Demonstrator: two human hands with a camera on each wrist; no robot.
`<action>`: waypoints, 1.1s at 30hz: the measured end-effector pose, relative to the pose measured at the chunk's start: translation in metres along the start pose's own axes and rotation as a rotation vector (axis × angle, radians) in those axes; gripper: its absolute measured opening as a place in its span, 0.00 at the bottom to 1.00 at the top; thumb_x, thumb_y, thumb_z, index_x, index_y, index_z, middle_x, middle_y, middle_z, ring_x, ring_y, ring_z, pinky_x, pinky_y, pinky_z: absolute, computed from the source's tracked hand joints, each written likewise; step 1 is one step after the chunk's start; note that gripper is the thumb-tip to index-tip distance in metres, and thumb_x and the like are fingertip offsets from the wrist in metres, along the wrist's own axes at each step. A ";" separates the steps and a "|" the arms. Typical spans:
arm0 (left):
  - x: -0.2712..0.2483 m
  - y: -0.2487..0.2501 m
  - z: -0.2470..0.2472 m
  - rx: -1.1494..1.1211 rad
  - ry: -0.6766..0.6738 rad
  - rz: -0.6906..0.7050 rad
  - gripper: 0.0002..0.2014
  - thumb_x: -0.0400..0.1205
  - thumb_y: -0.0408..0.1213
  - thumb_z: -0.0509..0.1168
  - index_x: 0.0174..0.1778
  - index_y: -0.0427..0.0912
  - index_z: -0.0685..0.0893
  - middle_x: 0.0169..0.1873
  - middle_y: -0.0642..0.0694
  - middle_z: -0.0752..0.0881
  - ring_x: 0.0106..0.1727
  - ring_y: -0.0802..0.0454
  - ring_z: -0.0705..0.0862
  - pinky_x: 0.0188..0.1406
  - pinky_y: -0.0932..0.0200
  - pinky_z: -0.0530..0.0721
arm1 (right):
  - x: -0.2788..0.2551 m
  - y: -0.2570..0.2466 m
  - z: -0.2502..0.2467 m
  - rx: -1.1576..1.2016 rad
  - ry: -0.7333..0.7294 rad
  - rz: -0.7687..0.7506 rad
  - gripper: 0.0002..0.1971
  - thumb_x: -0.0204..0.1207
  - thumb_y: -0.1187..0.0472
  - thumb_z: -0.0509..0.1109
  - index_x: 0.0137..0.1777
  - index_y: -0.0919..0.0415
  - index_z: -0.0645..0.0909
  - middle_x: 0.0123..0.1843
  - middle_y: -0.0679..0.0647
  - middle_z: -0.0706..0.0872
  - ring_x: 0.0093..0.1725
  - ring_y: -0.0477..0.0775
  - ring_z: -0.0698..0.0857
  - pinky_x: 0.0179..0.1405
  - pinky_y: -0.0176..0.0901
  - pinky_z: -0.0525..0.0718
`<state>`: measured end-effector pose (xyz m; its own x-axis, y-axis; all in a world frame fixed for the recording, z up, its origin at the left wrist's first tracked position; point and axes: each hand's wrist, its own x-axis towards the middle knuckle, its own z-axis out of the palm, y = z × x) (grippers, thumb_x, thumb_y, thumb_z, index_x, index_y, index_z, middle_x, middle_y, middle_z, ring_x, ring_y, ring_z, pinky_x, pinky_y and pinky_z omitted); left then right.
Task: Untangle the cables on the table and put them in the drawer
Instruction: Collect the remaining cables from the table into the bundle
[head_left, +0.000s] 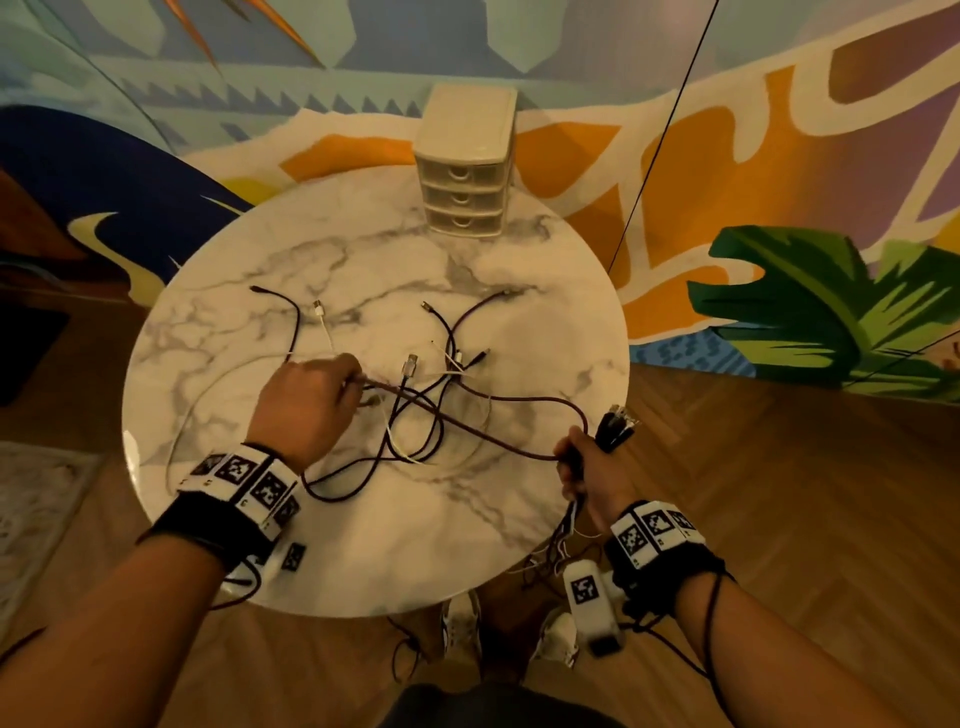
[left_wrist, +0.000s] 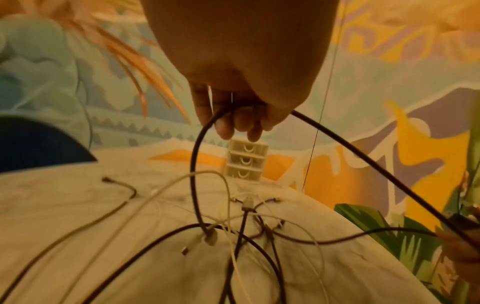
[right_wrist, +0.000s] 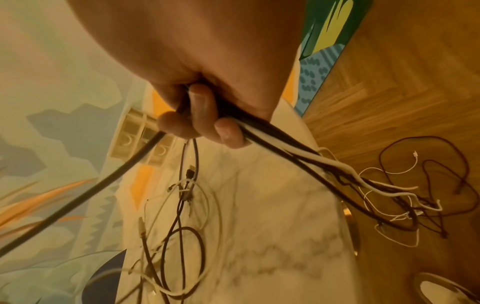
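A tangle of dark and white cables (head_left: 431, 395) lies spread over the round marble table (head_left: 218, 332). My left hand (head_left: 311, 400) pinches a dark cable (left_wrist: 363, 160) above the tangle; that cable runs taut to my right hand (head_left: 584, 467) at the table's right edge. The right hand grips a bundle of dark and white cables (right_wrist: 285, 148), their plugs (head_left: 618, 423) sticking up and their tails hanging down to the floor. A small beige three-drawer unit (head_left: 465, 171) stands at the table's far edge, all drawers closed.
A painted mural wall rises behind the table. Wooden floor (head_left: 779, 493) lies to the right and below. A thin black cord (head_left: 660, 135) hangs diagonally beside the drawer unit. My shoes (head_left: 462, 623) show under the near table edge.
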<state>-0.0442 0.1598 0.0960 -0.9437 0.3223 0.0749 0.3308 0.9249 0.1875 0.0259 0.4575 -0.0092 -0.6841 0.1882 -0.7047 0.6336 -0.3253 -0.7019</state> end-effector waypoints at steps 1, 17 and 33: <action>-0.006 0.002 0.005 -0.003 -0.028 0.002 0.13 0.77 0.45 0.56 0.40 0.44 0.83 0.30 0.42 0.86 0.32 0.38 0.83 0.27 0.57 0.68 | 0.000 0.000 -0.001 -0.003 0.018 -0.002 0.22 0.84 0.51 0.58 0.30 0.61 0.77 0.16 0.49 0.73 0.14 0.45 0.66 0.14 0.36 0.63; -0.004 0.046 -0.007 -1.552 -0.188 -0.564 0.23 0.87 0.48 0.50 0.31 0.37 0.75 0.12 0.50 0.60 0.14 0.52 0.59 0.18 0.61 0.71 | -0.005 -0.016 -0.001 0.035 -0.039 -0.108 0.30 0.84 0.43 0.54 0.34 0.66 0.82 0.15 0.51 0.71 0.14 0.46 0.66 0.18 0.37 0.62; 0.017 0.139 0.028 -2.038 -0.041 -0.713 0.25 0.87 0.50 0.49 0.31 0.39 0.78 0.16 0.46 0.68 0.21 0.48 0.73 0.35 0.53 0.84 | -0.064 -0.016 0.001 0.131 -0.314 -0.166 0.18 0.81 0.50 0.60 0.37 0.62 0.80 0.23 0.52 0.68 0.19 0.46 0.63 0.19 0.37 0.60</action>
<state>-0.0143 0.2992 0.0954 -0.8693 0.1403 -0.4740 -0.4620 -0.5715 0.6782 0.0588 0.4499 0.0473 -0.8638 -0.0382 -0.5024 0.4672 -0.4339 -0.7703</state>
